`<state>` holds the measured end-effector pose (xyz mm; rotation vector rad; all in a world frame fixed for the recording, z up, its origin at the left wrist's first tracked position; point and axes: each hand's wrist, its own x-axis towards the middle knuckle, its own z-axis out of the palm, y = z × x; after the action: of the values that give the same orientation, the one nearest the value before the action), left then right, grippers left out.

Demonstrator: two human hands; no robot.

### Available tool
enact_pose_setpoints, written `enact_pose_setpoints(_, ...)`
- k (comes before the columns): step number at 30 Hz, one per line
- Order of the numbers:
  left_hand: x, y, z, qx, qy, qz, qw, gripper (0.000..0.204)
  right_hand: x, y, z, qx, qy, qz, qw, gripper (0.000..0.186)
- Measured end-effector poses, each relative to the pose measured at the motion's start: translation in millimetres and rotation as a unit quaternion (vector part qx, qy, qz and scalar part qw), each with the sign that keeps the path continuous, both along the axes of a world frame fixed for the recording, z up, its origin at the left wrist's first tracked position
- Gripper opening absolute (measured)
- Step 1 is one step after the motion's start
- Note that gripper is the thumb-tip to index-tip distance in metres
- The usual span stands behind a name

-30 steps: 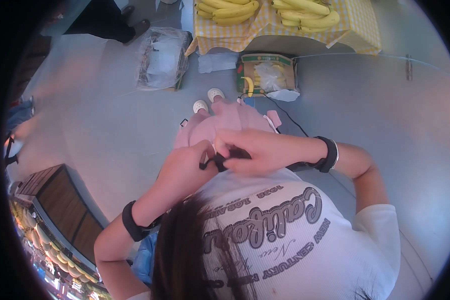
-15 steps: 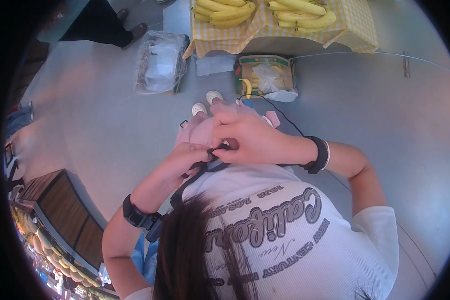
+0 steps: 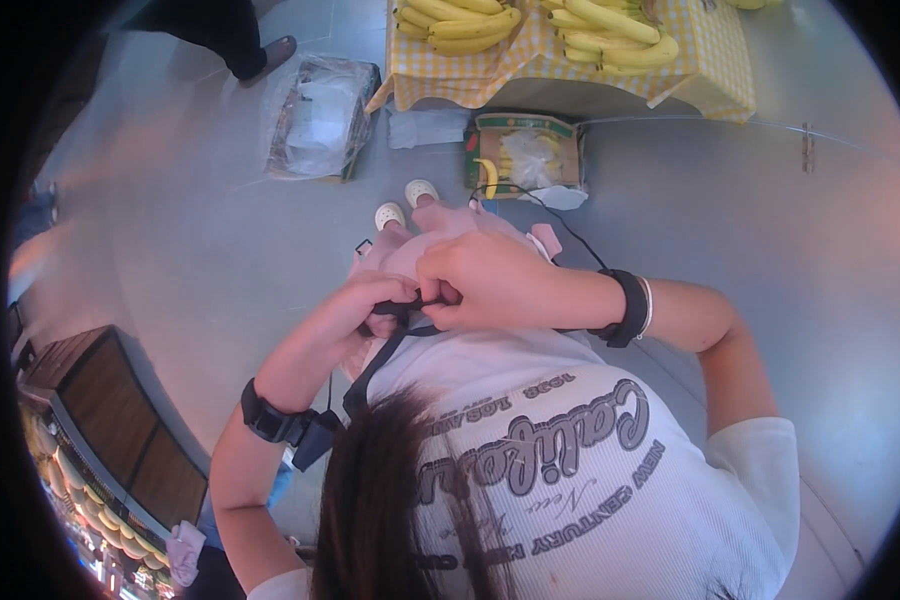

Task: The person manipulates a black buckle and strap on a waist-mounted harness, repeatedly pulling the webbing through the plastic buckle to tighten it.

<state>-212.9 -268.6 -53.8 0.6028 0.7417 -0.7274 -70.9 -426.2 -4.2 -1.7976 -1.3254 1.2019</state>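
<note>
At my waist, both hands meet on a black strap that runs down across my white shirt. My left hand is closed, with a bunched length of the strap between thumb and fingers. Reaching in from the right, my right hand pinches the strap where the two hands nearly touch. The exact spot between the fingertips is partly hidden. Each wrist wears a black band, the left one with a bulky module and the right one beside a thin bracelet.
Ahead stands a table with a yellow checked cloth and bunches of bananas. Below it sit an open banana carton and a plastic-wrapped box. A black cable trails right. Dark-clad legs stand far left, near a wooden display stand lower down.
My left hand has shifted slightly left and up, drawing the strap flatter between the hands. The right hand stays nearly in place. The legs at far left have moved, and a pinkish cloth now shows lower left.
</note>
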Motion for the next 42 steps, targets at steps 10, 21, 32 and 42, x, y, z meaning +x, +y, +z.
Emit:
enact_pose_setpoints(10,11.7,-3.4,0.5,0.102,-0.041,-0.047,0.993,0.015,16.4,5.5,-14.7,-0.076,0.041,0.001,0.996,0.017)
enact_pose_setpoints(21,21.8,-8.2,3.7,0.17,-0.081,-0.102,0.977,0.025,24.9,25.5,-18.7,-0.153,0.048,0.101,0.982,0.018)
enact_pose_setpoints(32,35.2,-25.1,3.7,0.327,-0.226,-0.122,0.909,0.026,27.8,31.7,5.6,-0.073,-0.113,0.157,0.978,0.027)
enact_pose_setpoints(42,27.4,-49.4,12.6,0.38,-0.237,-0.048,0.893,0.022,41.4,7.6,8.6,-0.052,-0.186,0.129,0.973,0.018)
